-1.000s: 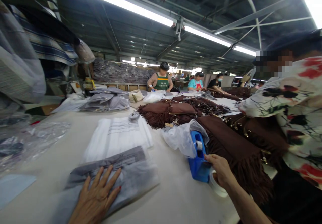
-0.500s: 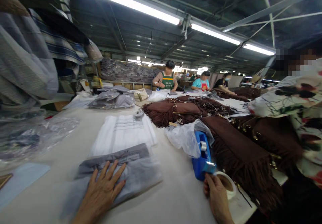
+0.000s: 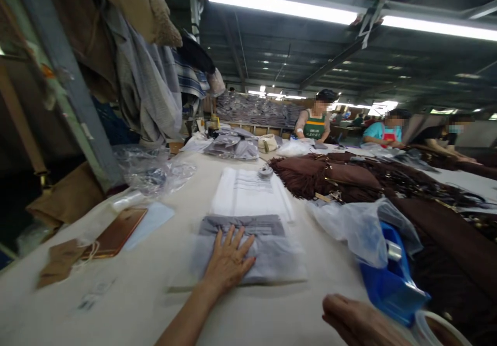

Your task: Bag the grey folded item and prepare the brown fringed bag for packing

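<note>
Spread flat, my left hand presses on a grey folded cloth item in a clear bag. Beyond it lies a stack of white printed bags with a small roll at its back corner. My right hand is at the lower right, left of the blue tape dispenser and apart from it; its fingers are bent together and blurred, and anything in them is too small to make out. A white tape roll stands beside the dispenser.
Brown fringed bags cover the right side, with crumpled clear plastic before them. At left are a phone, blue paper and clear plastic bags. Grey packed items lie farther back. Several people work across the table.
The view has swung left. My right hand has come away from the tape dispenser toward the grey item. My left hand stays flat on that item, which now lies straighter in view.
</note>
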`<state>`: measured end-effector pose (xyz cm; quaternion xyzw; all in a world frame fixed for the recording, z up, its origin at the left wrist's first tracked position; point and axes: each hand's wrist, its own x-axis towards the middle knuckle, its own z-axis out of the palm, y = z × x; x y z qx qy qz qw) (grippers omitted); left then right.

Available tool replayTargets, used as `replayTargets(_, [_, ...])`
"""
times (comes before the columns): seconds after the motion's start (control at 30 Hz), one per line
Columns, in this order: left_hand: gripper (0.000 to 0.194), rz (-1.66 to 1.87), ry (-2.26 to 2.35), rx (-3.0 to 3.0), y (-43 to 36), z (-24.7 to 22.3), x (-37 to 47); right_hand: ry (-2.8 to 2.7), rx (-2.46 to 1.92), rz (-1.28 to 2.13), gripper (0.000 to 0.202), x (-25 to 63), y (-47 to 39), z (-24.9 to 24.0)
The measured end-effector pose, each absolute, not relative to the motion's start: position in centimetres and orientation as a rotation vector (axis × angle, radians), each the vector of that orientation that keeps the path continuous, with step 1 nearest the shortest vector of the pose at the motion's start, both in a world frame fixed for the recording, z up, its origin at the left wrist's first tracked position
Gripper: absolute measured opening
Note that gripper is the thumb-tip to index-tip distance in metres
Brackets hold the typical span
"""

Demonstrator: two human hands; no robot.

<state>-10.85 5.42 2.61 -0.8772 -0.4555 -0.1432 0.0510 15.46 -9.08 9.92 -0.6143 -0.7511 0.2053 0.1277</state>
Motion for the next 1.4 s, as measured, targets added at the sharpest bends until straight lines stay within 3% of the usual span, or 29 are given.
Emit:
replayTargets(0.17, [0.052, -0.493, -1.357, -2.663, 5.0, 2.5, -11.0, -2.715, -1.458, 0.631, 0.023, 11.8, -1.3, 13.7])
replayTargets(0.47, [0.054, -0.554, -1.341, -2.652, 5.0, 2.0, -11.1, -2.766, -1.297, 0.737, 0.023, 11.8, 7.5, 13.5])
replayTargets(0.7, [0.055, -0.523, -1.338, -2.653, 5.0, 2.2, -11.1, -2.171, -1.275, 1.591, 0.022, 12.6, 6.8, 14.5])
replayTargets(0.87, [0.051, -0.543, -1.357, -2.684, 5.0, 2.1, -11.1, -1.698, -1.134, 1.913, 0.018, 12.6, 5.9, 12.9])
replayTargets(1.07, [0.050, -0.583, -1.449, -2.754, 4.8, 2.5, -11.0, -1.417, -1.042, 2.001, 0.019, 10.1, 5.3, 10.1])
replayTargets(1.4, [0.046, -0.634, -1.500, -2.760, 4.4, 3.1, -11.0, -1.396, -1.104, 1.923, 0.019, 7.5, 4.6, 7.6])
